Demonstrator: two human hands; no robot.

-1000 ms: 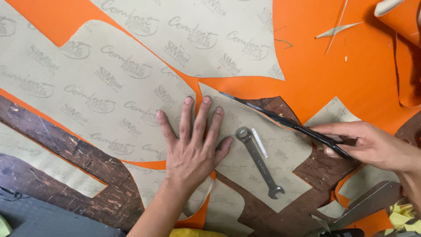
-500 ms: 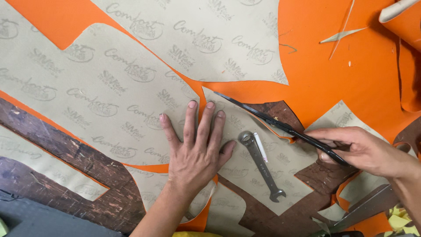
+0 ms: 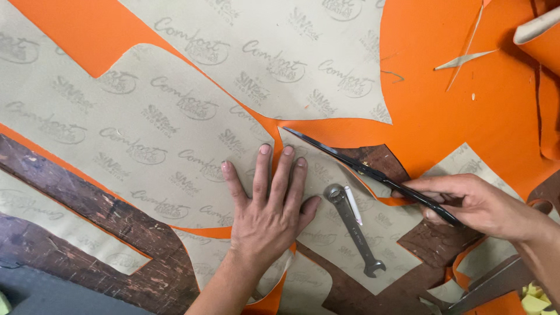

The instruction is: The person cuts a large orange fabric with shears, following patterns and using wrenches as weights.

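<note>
My left hand [image 3: 269,210] lies flat with fingers spread on a beige printed pattern sheet [image 3: 146,140], pressing it onto the orange material [image 3: 455,111] beneath. My right hand [image 3: 478,204] grips the handles of black scissors [image 3: 373,172], whose blades point up-left along the edge of a smaller beige pattern piece [image 3: 326,233], the tip reaching close to my left fingertips. A metal spanner [image 3: 353,227] lies on that piece just right of my left hand, with a small white stick [image 3: 353,205] beside it.
A second large beige pattern sheet [image 3: 280,52] covers the orange material at the top. Dark worn wooden table [image 3: 87,204] shows at lower left and around the cutouts. Thin offcut strips [image 3: 464,58] lie at upper right; yellow foam bits [image 3: 534,303] sit at bottom right.
The scissors' tip has slid further up-left along the pattern edge. My left hand stays pressed flat in about the same place.
</note>
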